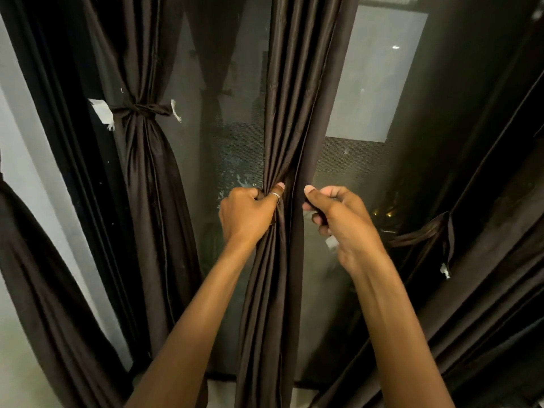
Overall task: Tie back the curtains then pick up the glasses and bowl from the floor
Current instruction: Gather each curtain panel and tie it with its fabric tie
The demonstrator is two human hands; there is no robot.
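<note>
Both hands are up at the middle curtain (282,113), right in front of the window (235,128).

The left hand (247,214) has its fingers curled tight round the bunched folds, thumb pressed on the front, and squeezes the cloth into a narrow waist. Just beside it, the right hand (344,219) pinches a dark strip (312,206) between thumb and bent fingers, close against the curtain's edge. Over to the side, the left curtain (147,178) hangs already cinched by a knotted band (141,108). The middle one hangs straight between its neighbours.
</note>
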